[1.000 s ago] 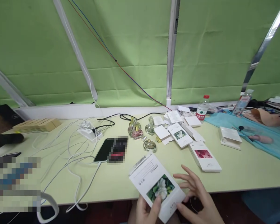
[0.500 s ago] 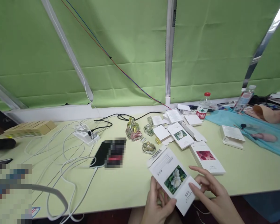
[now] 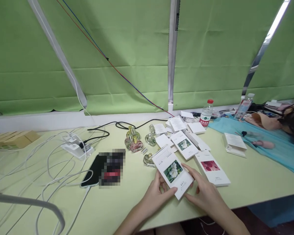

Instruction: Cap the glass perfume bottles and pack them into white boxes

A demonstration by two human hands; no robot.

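Note:
Between my two hands is a white perfume box (image 3: 178,182) with a white flower picture on its front, tilted above the table's near side. My left hand (image 3: 159,191) grips its left edge, thumb on the front. On the lower right edge, my right hand (image 3: 201,184) has its fingers closed round the box. Beyond it stand several glass perfume bottles (image 3: 136,145) with gold caps, and one clear bottle (image 3: 149,160) partly hidden by the box. A box with a red flower picture (image 3: 212,168) and another white flower box (image 3: 184,145) lie to the right.
White cartons (image 3: 177,124) pile up at the back beside a red-capped water bottle (image 3: 205,114). At left are a phone (image 3: 90,171), white cables and a power strip (image 3: 74,147). Blue plastic sheeting (image 3: 225,125) covers the right side; an opened white carton (image 3: 235,143) lies near it.
Both hands have moved the box up and away from the table's front edge. My right hand has shifted from the box's front to gripping its side. The view has turned slightly right.

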